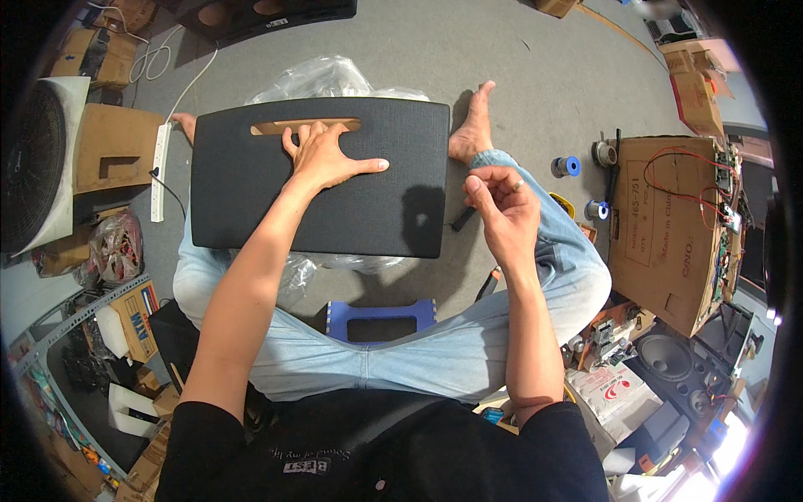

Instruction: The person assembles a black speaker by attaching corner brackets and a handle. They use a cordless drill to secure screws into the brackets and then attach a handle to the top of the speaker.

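Observation:
A black textured wooden speaker cabinet (351, 205) lies between my legs on the floor, with a long slot (268, 128) of bare wood near its far edge. My left hand (322, 159) rests on it; the fingers bend over the slot's near edge, and the thumb stretches right across the black face. To the right of the cabinet, my right hand (506, 205) is raised above my knee, thumb against curled fingers. Whatever it may pinch is too small to make out. Clear plastic sheeting (314, 79) sticks out from under the cabinet.
A blue stool (381, 316) stands close in front of me. Solder spools (567, 166) and a large cardboard box (661, 226) are on the right. At the left lie a white power strip (158, 176) and a big speaker driver (38, 167). Another black cabinet (309, 12) stands far ahead.

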Motion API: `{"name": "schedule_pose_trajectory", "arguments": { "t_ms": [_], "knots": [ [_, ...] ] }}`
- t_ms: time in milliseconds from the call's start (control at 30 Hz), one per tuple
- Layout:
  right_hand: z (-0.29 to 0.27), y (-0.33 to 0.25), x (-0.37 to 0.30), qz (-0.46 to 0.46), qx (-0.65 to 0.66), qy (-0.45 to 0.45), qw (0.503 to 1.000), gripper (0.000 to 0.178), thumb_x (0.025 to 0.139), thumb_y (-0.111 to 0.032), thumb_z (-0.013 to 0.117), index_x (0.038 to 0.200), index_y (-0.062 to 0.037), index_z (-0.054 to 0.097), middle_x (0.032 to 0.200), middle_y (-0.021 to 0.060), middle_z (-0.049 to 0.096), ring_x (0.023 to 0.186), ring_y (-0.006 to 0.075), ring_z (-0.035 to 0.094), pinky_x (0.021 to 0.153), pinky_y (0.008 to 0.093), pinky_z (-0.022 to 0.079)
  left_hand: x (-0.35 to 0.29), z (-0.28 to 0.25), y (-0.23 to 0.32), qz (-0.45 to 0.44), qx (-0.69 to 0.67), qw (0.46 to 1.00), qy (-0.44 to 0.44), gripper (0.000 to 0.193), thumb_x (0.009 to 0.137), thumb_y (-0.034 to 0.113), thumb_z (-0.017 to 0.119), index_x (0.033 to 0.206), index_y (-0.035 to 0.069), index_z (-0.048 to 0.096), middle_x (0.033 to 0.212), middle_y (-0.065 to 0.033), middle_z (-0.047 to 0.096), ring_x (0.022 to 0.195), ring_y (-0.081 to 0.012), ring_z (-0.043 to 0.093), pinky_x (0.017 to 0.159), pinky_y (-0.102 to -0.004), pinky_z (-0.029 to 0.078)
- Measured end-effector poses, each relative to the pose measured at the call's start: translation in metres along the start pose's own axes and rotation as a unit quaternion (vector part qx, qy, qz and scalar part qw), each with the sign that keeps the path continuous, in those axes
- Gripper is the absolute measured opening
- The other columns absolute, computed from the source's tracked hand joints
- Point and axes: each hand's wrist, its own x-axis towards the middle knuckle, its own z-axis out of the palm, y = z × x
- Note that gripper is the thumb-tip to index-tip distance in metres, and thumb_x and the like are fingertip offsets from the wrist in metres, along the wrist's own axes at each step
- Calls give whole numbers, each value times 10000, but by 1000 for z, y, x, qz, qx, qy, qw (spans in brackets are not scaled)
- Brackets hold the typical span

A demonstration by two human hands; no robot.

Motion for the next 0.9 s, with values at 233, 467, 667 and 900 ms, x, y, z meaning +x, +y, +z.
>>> {"name": "schedule_pose_trajectory", "arguments": {
  "t_ms": [233,467,667,900],
  "knots": [
    [-1,5,1,-6,-8,-5,1000,142,968,-128,748,1031,-8,707,865,1,714,770,65,651,703,220,521,-2,-7,0,5,-28,999,-22,1160,551,822,815,1384,36,633,1415,-247,538,1466,-357,354,1219,-631,-2],
    [2,5,1,9,-16,-7,1000,154,965,-140,754,1031,-9,708,855,1,713,762,65,652,698,220,523,0,-11,1,-10,-32,999,-36,1097,589,727,837,1413,38,612,1423,-220,544,1492,-320,312,1221,-623,-33],
    [2,3,1,1,-20,-11,1000,153,964,-140,755,1026,-9,706,855,5,713,762,65,655,701,220,526,3,-5,-9,1,-31,999,-38,1104,590,714,833,1430,37,599,1429,-206,545,1485,-314,316,1222,-626,-32],
    [0,4,0,4,-1,-10,1000,161,964,-144,756,1024,-5,704,857,7,716,759,66,657,708,222,528,-5,-8,3,6,-10,1000,-18,1194,515,764,849,1429,37,598,1437,-231,535,1480,-342,327,1220,-632,-23]
  ]
}}
